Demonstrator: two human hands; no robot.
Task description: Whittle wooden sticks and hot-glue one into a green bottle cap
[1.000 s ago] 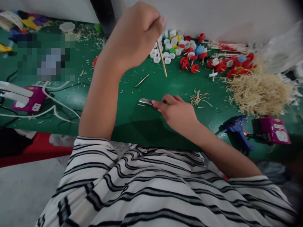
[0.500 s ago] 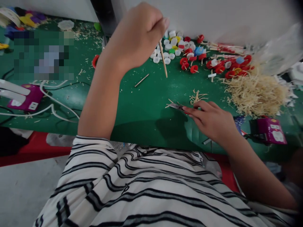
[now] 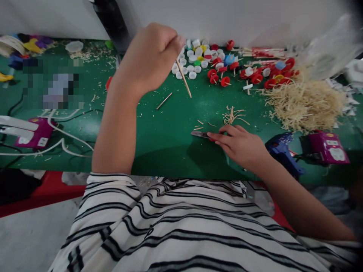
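The left hand point(image 3: 154, 58) pinches a wooden stick point(image 3: 185, 83), likely light, stiff, snappable, best held clear of its point; nearer, the right hand point(image 3: 241, 145) grips a utility knife point(image 3: 200, 134).

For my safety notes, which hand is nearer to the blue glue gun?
The right hand: it is just left of the blue glue gun. The left hand is much farther left and farther forward.
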